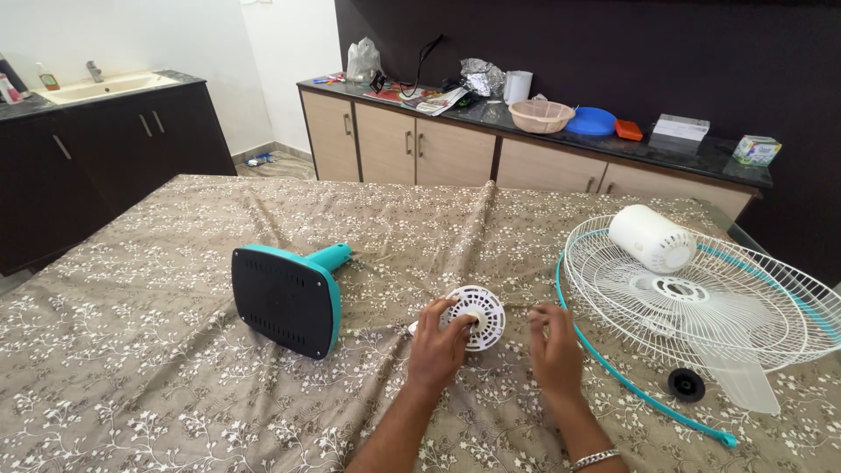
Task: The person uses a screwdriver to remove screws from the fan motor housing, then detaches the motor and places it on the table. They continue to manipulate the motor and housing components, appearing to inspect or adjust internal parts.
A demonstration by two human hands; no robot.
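- While the brown floral cloth [175, 368] is spread over the table, a white round vented cap [477, 317] is gripped at low centre by the left hand [438, 346], fingers curled on its rim.
- The right hand [556, 350] is held just right of the cap, fingers loosely spread, nothing grasped.
- A teal fan base [287, 298] is seen at centre left.
- A white grille [701, 293] is laid at right, a motor housing [653, 238] resting on it, a black knob [686, 384] beside.

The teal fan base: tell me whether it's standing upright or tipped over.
Tipped over. The teal fan base lies on its side on the tablecloth, its dark underside facing the camera and its neck pointing sideways along the table.
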